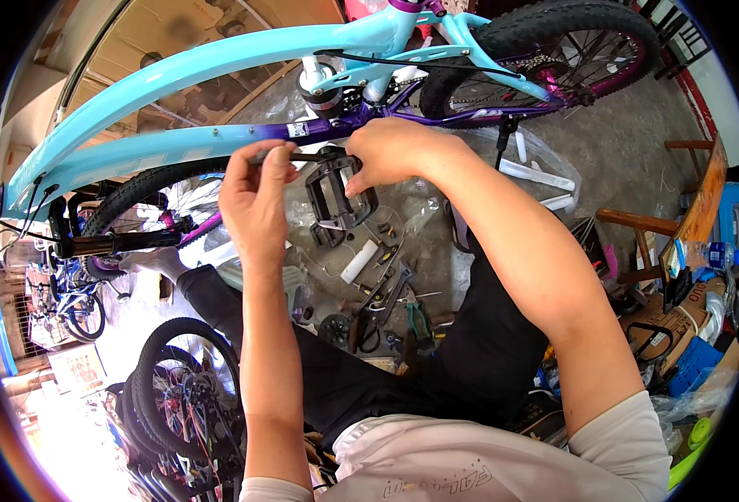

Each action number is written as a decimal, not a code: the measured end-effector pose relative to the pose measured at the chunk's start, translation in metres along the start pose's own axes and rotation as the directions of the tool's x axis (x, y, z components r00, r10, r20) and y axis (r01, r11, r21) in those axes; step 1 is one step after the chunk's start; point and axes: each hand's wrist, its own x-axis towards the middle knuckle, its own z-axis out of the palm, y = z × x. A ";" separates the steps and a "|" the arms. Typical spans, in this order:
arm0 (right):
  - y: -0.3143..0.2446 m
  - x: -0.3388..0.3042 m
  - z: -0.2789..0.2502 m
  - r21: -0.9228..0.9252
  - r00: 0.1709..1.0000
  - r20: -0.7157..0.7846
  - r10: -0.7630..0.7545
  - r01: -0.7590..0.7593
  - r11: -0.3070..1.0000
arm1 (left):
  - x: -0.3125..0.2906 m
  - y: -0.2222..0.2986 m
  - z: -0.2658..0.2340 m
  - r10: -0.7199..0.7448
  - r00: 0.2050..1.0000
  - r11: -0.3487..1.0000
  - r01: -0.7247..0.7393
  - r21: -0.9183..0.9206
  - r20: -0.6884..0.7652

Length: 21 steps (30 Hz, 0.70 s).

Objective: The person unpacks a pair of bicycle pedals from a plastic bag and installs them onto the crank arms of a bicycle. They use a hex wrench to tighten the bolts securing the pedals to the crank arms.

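Note:
A bicycle with a light blue and purple frame [177, 155] stretches across the far side in front of me. A black flat pedal [330, 222] hangs beside its purple lower part. My right hand [390, 152] curls over the pedal's upper right end, its thumb against the cage; its other fingertips are hidden. My left hand [255, 199] pinches a slim dark bar [306, 156] between thumb and fingers. That bar looks like a wrench and reaches to the pedal's top end. Whether it sits on the spindle I cannot tell.
Pliers with green handles [419, 321], a white tube [359, 262] and several other tools lie on the floor between my legs. A wooden stool [637, 222] and a cluttered pile are at the right. Several black-tyred wheels [187, 389] stand at the lower left.

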 end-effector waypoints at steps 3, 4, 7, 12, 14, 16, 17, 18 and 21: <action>0.001 -0.002 -0.002 0.011 1.000 0.005 0.014 -0.014 1.000 | 0.002 0.009 0.016 0.013 0.999 1.000 -0.013 0.018 0.034; 0.001 -0.003 -0.002 0.005 1.000 -0.012 -0.004 0.004 1.000 | 0.004 0.010 0.020 0.016 1.000 0.998 -0.017 0.055 0.017; -0.005 -0.002 -0.004 0.003 0.999 -0.015 -0.031 0.032 0.999 | 0.008 0.011 0.021 0.043 0.999 0.987 -0.041 0.158 -0.008; 0.005 -0.006 -0.004 0.033 0.999 -0.046 -0.025 0.027 0.999 | 0.014 0.004 0.035 0.155 0.986 0.933 -0.165 0.318 0.057; 0.009 -0.006 -0.002 0.077 0.998 -0.051 -0.048 0.052 0.996 | 0.017 0.004 0.037 0.238 0.967 0.877 -0.256 0.406 0.096; 0.021 0.002 0.006 0.158 0.999 -0.027 -0.047 0.051 0.986 | 0.020 0.007 0.042 0.255 0.954 0.822 -0.299 0.485 0.155; 0.024 0.006 0.011 0.241 0.999 -0.002 -0.048 0.048 0.969 | 0.022 0.009 0.046 0.264 0.940 0.757 -0.341 0.558 0.216; 0.021 0.009 0.018 0.175 0.999 -0.003 -0.054 0.053 0.983 | 0.020 0.011 0.056 0.256 0.913 0.659 -0.405 0.633 0.318; 0.050 0.021 0.045 0.290 0.988 0.049 -0.148 0.128 0.948 | 0.018 0.004 0.095 0.260 0.837 0.496 -0.543 0.677 0.481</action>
